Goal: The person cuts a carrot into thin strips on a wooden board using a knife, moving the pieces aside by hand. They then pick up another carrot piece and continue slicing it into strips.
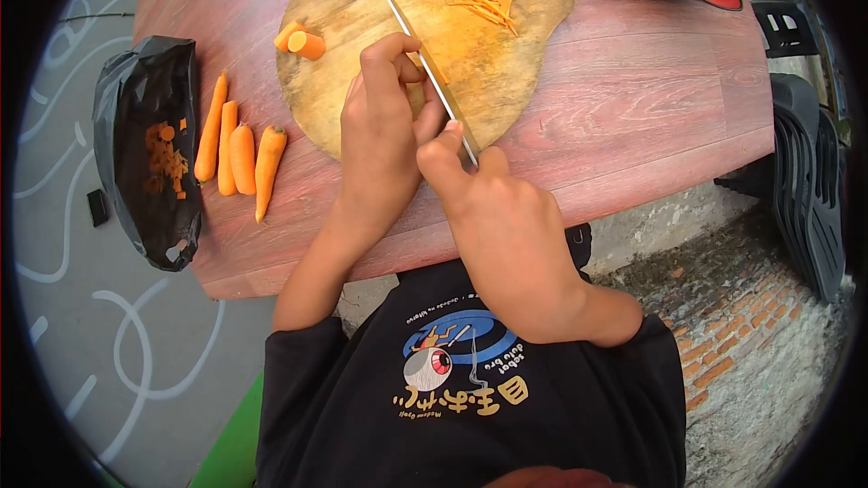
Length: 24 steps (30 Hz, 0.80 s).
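Cutting, by judgement the step in hand: best done with fingertips tucked back, knuckles guiding the flat of the knife (438, 83), strokes short and even.
Right hand (506, 230): grip closed firmly round the knife's handle end, thumb near the blade.
Left hand (380, 122): grip half curled, beside the blade; whatever it holds is hidden, cannot tell.
Carrots (242, 158): four, on the tabletop (633, 81), left of the chopping board (316, 99).
Carrot strips (488, 7): one small heap, on the board.

The bare, finger-curled left hand (375, 117) leans forward from its slanting bare forearm (312, 267); the bare, rounded right hand (506, 217) (lower, just beside it) grips tightly, thumb extended.
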Available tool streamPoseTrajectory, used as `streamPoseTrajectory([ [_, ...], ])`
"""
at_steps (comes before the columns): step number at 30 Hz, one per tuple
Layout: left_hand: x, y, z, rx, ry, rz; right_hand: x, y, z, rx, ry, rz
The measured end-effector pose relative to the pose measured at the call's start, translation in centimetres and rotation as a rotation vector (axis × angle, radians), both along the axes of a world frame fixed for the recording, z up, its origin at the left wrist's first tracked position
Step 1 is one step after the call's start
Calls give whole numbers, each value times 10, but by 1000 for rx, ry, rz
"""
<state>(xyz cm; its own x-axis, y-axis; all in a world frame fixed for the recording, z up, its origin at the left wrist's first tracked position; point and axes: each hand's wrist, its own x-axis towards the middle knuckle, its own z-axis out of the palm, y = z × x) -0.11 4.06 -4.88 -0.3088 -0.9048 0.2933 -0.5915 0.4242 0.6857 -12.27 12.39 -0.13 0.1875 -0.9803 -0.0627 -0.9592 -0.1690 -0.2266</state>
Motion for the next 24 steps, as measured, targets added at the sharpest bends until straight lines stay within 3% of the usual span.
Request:
streamPoseTrajectory([
  [8,-2,-1,-3,13,81,-2,-9,-17,4,101,-307,-22],
  [17,-1,1,2,122,90,20,-3,-18,9,-31,-130,-19],
  [24,0,2,1,172,142,36,-1,-12,17,72,-209,-38],
])
